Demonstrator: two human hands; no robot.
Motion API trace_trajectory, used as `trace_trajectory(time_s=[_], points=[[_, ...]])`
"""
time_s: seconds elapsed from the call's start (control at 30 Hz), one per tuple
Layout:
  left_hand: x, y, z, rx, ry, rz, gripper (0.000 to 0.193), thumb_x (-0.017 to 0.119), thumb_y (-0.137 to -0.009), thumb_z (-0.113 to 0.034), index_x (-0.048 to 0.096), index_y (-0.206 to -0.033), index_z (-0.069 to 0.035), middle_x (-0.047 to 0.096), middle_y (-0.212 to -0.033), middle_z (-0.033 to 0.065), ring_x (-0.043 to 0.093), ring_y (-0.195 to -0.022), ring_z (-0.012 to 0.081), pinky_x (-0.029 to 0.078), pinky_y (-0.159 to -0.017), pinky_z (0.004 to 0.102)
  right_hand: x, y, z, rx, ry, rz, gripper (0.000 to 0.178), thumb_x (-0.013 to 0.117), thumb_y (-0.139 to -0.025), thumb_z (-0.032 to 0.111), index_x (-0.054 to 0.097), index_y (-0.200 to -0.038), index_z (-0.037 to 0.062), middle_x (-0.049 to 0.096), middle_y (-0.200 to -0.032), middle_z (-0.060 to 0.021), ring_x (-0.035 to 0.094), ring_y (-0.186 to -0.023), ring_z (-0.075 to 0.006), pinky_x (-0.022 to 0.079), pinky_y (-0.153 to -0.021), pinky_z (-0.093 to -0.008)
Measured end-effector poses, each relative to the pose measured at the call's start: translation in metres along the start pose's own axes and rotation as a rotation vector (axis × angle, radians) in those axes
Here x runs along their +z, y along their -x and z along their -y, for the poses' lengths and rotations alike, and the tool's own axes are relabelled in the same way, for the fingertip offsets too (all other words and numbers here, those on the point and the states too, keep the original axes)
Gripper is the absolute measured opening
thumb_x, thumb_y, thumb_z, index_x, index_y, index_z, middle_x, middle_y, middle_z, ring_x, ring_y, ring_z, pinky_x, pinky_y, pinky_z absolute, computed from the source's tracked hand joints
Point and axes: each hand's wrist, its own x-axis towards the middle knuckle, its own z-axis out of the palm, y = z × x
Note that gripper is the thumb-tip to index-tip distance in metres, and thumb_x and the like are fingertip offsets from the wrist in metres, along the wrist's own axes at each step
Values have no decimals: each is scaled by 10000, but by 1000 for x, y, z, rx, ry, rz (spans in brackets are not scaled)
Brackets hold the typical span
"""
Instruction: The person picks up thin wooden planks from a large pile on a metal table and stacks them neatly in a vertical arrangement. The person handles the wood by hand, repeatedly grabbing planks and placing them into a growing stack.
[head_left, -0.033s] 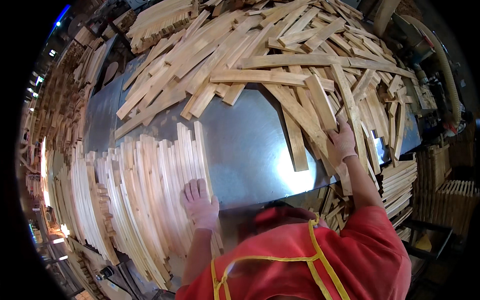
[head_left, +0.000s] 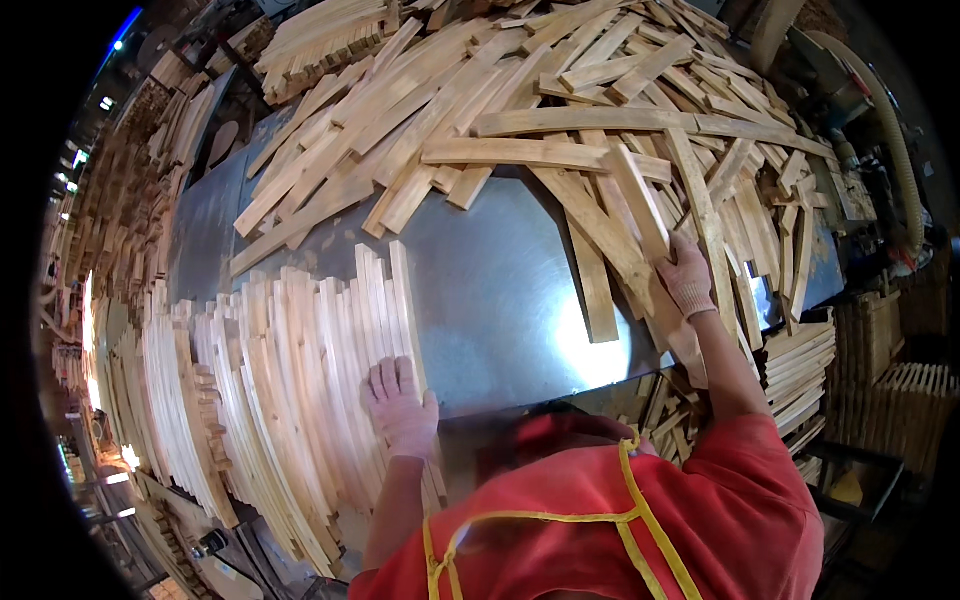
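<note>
My right hand (head_left: 686, 275), in a pale knit glove, is closed round the near end of a wooden slat (head_left: 640, 203) at the right side of the table. The slat is tipped partly onto its edge, and its far end lies over other slats of the loose heap (head_left: 560, 150). My left hand (head_left: 403, 412), gloved the same way, rests with fingers stretched on a row of slats (head_left: 345, 350) standing side by side at the left. Nothing is gripped in it.
The slats lie on a shiny metal tabletop (head_left: 490, 290). More slats are stacked beyond it (head_left: 325, 45) and beside my right arm (head_left: 797, 370). A ribbed hose (head_left: 900, 150) curves down at the far right.
The slat in my right hand has turned from lying flatter to more on its edge, its far end shifting slightly left. My left hand has stayed in place.
</note>
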Motion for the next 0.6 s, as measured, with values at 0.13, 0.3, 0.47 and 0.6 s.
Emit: trace_trajectory(time_s=[0.13,0.3,0.47,0.6], points=[[5,1,2,-3,1,-3,799,737,-840,-408,497,-1529,-82,462,-1563,140,345,-1517,347,179,-1315,546,-12,-44,127,-465,-105,248,483,774,-857,218,696,-1303,48,721,-1116,-230,687,-1092,-421,545,-948,-477],[-7,-13,-4,-16,30,51,812,770,-809,-385,498,-1511,-81,466,-1546,145,361,-1504,357,207,-1301,555,64,-152,184,-557,331,116,661,821,-826,313,590,-1417,129,701,-1280,-194,685,-1183,-395,528,-1010,-514],[-5,-8,1,10,134,-60,770,794,-760,-342,544,-1440,-83,496,-1468,152,423,-1434,369,269,-1260,574,67,-160,206,-413,629,209,967,847,-789,392,393,-1605,140,701,-1324,-201,693,-1194,-408,567,-983,-520],[-5,-7,3,27,194,-94,742,789,-775,-338,554,-1432,-84,491,-1481,148,427,-1428,360,276,-1257,578,65,-120,205,-589,441,399,929,799,-817,347,368,-1604,108,752,-1032,-263,726,-986,-465,588,-854,-537]])
